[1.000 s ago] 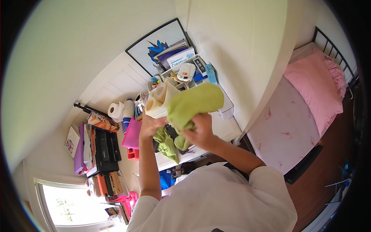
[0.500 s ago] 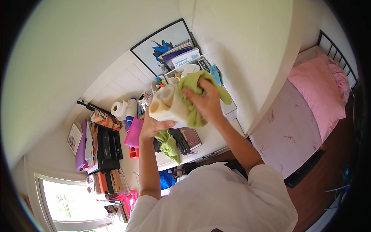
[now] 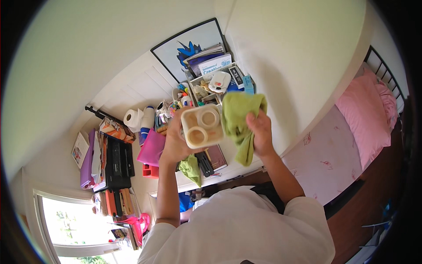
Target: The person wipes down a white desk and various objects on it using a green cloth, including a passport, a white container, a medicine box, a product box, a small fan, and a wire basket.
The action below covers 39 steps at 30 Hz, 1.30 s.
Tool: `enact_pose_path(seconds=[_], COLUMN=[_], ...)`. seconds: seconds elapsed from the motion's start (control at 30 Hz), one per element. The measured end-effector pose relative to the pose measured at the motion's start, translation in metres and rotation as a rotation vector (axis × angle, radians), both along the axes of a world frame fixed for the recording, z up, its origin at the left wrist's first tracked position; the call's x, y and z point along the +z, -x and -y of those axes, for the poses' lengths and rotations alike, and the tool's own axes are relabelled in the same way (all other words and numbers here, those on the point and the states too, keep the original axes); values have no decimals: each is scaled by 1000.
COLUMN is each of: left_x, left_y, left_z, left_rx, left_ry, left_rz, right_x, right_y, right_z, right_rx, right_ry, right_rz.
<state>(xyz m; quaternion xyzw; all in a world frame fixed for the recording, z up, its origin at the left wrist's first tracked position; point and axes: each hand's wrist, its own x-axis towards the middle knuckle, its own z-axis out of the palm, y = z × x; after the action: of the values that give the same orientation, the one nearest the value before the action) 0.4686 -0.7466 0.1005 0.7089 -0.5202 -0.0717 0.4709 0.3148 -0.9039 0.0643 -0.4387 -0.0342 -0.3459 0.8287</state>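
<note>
My left hand (image 3: 172, 143) holds up a cream square container (image 3: 202, 126) with two round tape rolls showing inside it. My right hand (image 3: 260, 132) grips a green cloth (image 3: 239, 119) that touches the container's right side and hangs down past my wrist. Both are raised above a white desk (image 3: 228, 169). A second green cloth (image 3: 190, 168) lies on the desk under my left hand, beside a dark stapler-like object (image 3: 204, 163) and a maroon book (image 3: 217, 156).
The desk's far end holds a framed picture (image 3: 187, 46), books, white organiser trays and a pink folder (image 3: 151, 148). Toilet rolls (image 3: 133, 119), a black printer (image 3: 116, 163) and stacked books stand left. A bed with pink bedding (image 3: 367, 116) lies to the right.
The container has turned so its open face with the tape rolls shows. My right hand with the green cloth has slid from the container's front to its right side.
</note>
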Motion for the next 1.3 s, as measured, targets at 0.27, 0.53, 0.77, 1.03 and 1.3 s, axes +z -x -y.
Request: enact_pose_path(seconds=[0.27,0.53,0.77,1.03,1.3], left_x=[5,-35,-15,-15,-13], left_y=[15,-12,26,45,52], left_z=[1,-34,35,56,36], left_rx=[-311,-37,274,543,365], left_ry=[-160,54,258,276,347], left_rz=[-439,-393,-319,-211,-315], right_x=[-14,-66,-30,-23,-19], right_y=[-30,-35,18,-13,-41], right_z=[11,-43,-48,-43,-4], right_rx=[429,98,-257,-543,327], right_ry=[-133,-168,211,645,-376], right_rz=[-19,-311,-145,-332,-12])
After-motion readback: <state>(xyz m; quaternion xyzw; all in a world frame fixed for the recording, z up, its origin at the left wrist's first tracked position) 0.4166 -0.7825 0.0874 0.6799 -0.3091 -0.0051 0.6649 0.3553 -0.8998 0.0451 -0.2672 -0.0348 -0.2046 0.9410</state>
